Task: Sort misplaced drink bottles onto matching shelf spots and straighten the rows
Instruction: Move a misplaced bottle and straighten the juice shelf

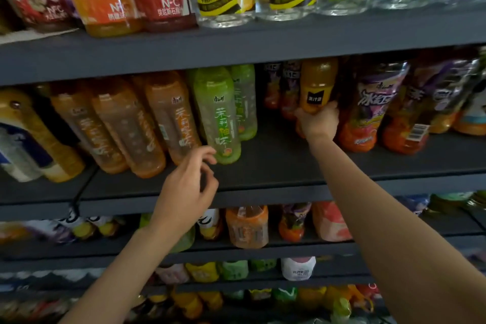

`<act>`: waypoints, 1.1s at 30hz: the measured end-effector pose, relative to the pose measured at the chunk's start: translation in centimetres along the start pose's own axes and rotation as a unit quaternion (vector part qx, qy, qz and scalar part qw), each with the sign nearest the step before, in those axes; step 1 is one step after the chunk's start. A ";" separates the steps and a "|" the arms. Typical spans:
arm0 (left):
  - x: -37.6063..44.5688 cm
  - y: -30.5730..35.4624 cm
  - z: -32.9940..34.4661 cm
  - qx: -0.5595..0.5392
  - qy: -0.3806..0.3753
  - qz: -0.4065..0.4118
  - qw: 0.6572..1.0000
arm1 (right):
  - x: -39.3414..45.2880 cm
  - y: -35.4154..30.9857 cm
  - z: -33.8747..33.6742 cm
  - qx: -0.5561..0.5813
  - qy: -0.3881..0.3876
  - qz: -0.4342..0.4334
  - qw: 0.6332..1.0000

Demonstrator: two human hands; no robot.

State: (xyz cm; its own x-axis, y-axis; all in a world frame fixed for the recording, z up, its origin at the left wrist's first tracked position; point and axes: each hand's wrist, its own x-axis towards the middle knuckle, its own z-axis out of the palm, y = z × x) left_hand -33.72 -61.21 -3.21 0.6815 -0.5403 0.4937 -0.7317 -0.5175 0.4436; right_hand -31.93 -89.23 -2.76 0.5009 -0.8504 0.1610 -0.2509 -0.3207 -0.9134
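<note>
The right hand [318,121] grips the orange plastic juice bottle with a black label [317,87]; the left hand [189,187], fingers loosely spread, hovers empty. At three o'clock, crowded purple-labelled iced-tea bottles [373,105] could topple if nudged.

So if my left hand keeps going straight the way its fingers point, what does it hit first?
Most likely the green tea bottle at the front of its row: your left hand has fingertips just short of its base. Depth is hard to judge.
</note>
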 end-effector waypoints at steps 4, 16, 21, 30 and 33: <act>1.2 1.5 1.1 -0.113 0.024 -0.046 0.992 | -3.9 1.3 -1.1 0.002 -0.036 -0.103 0.994; -1.8 1.2 -0.4 -0.212 0.098 0.032 0.972 | -15.8 -4.3 -3.2 -0.056 -0.265 -0.444 0.854; -4.3 -6.0 -8.5 -0.198 0.152 -0.039 0.968 | -21.6 -11.1 5.3 -0.029 -0.286 -0.522 0.803; -13.0 -28.2 -26.6 -0.108 0.284 -0.169 0.938 | -35.9 -22.0 27.5 -0.039 -0.399 -0.487 0.776; -14.7 -34.9 -32.2 -0.039 0.326 -0.215 0.920 | -39.3 -24.6 32.8 -0.046 -0.405 -0.461 0.788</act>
State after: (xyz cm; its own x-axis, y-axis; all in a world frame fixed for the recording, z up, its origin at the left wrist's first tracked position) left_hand -18.71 -13.80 -1.83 0.7725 0.2298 0.5920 -0.4120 -0.5282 0.7425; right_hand -18.29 -34.20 1.06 0.8606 0.2955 0.4147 0.4888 -0.7078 -0.5100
